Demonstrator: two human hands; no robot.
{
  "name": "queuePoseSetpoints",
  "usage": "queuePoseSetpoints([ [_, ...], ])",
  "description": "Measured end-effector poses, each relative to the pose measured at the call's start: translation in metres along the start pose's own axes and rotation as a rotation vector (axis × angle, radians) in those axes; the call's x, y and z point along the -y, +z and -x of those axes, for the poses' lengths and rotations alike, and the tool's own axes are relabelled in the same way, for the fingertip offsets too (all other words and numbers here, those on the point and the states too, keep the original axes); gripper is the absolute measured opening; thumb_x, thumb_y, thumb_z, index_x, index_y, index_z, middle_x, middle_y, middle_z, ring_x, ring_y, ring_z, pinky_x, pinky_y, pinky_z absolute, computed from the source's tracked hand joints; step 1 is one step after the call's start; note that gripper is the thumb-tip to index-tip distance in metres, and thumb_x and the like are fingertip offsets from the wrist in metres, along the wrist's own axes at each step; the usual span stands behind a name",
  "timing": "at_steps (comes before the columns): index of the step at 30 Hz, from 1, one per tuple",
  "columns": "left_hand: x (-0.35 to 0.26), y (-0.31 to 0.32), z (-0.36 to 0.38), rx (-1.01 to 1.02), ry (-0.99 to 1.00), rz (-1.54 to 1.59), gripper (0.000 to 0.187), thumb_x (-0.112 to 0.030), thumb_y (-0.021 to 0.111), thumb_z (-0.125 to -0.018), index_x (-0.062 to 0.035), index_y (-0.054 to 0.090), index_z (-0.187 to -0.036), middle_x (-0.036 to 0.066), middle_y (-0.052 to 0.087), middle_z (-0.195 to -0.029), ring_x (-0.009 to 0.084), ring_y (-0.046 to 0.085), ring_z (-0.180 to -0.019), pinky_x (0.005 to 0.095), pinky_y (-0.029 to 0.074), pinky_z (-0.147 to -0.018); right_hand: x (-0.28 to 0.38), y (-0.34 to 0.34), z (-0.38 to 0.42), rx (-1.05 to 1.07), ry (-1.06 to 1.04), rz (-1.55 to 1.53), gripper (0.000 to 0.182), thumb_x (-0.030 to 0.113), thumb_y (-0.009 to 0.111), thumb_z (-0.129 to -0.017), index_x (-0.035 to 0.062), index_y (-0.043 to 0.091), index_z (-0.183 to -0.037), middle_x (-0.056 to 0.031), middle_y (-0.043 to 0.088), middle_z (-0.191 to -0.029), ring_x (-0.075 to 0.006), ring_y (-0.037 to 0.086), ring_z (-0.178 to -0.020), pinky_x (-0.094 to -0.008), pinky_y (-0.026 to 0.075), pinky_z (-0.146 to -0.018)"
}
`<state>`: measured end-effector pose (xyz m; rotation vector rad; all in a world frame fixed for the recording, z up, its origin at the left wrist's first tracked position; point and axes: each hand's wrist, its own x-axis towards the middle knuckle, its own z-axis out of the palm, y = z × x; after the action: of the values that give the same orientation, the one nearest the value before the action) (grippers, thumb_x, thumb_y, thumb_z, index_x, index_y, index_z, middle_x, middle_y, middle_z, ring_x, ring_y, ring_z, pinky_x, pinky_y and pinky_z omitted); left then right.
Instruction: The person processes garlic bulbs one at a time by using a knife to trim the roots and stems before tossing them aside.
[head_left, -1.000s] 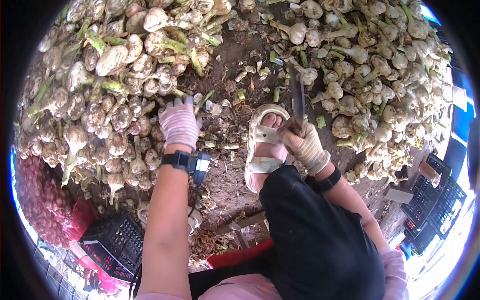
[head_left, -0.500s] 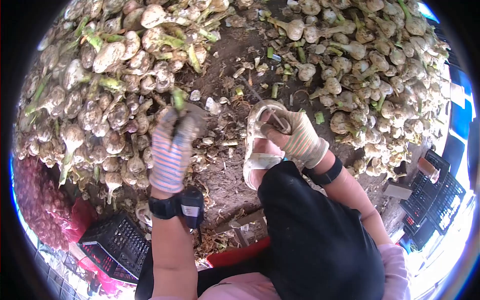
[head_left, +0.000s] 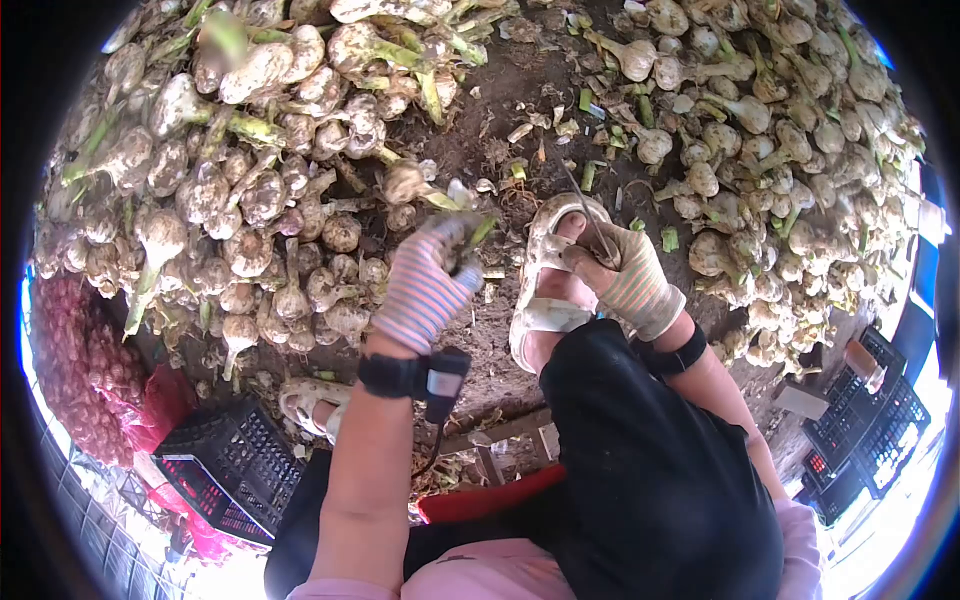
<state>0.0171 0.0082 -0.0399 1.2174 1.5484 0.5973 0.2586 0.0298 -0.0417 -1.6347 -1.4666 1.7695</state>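
A broad garlic heap (head_left: 248,250) spreads leftward. The left hand (head_left: 424,288) is nearer it, fingers blurred, so I cannot tell whether they grip; the right hand (head_left: 636,286) is closed around a knife (head_left: 578,195), blade edge-on, handle hidden. Just beyond the left hand lies a garlic bulb (head_left: 404,184), stem slanting rightward.

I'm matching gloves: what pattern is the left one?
Left glove: pink and bluish stripes, seen best in head view.

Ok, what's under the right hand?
Part of a foot in a white sandal shows past the edge of the right hand; whatever lies directly beneath is covered.
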Motion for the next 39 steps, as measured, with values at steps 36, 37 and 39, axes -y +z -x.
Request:
queuePoseSetpoints([
  [36,-0.03,-0.125,0.085,-0.386,0.23,-0.724,0.04,-0.003,0.073,-0.062,-0.0063,0.061,-0.1,0.011,0.051,-0.107,0.0247,0.054,-0.095,0.035,0.046,-0.081,-0.018,0.008,0.0,-0.021,-0.056,-0.139,0.025,0.013,0.064,-0.076,0.0003,0.061,-0.097,-0.0044,0.063,-0.077,-0.0072,0.053,-0.073,-0.0274,0.046,-0.068],
  [37,-0.033,-0.147,0.11,-0.469,0.271,-0.877,0.04,-0.002,0.073,-0.062,-0.0048,0.059,-0.1,0.011,0.05,-0.108,0.0232,0.052,-0.097,0.0334,0.047,-0.079,-0.018,0.009,-0.002,-0.022,-0.058,-0.172,0.024,0.012,0.064,-0.076,0.0002,0.061,-0.097,-0.0042,0.063,-0.079,-0.0069,0.053,-0.074,-0.0272,0.046,-0.069],
  [39,-0.03,-0.192,0.163,-0.577,0.232,-1.155,0.035,-0.002,0.071,-0.068,-0.0029,0.058,-0.101,0.01,0.051,-0.106,0.0188,0.052,-0.095,0.0284,0.046,-0.076,-0.017,0.013,-0.006,-0.053,-0.041,-0.214,0.02,0.008,0.063,-0.077,-0.0005,0.062,-0.095,-0.0017,0.063,-0.081,-0.0064,0.053,-0.075,-0.0258,0.046,-0.07],
])
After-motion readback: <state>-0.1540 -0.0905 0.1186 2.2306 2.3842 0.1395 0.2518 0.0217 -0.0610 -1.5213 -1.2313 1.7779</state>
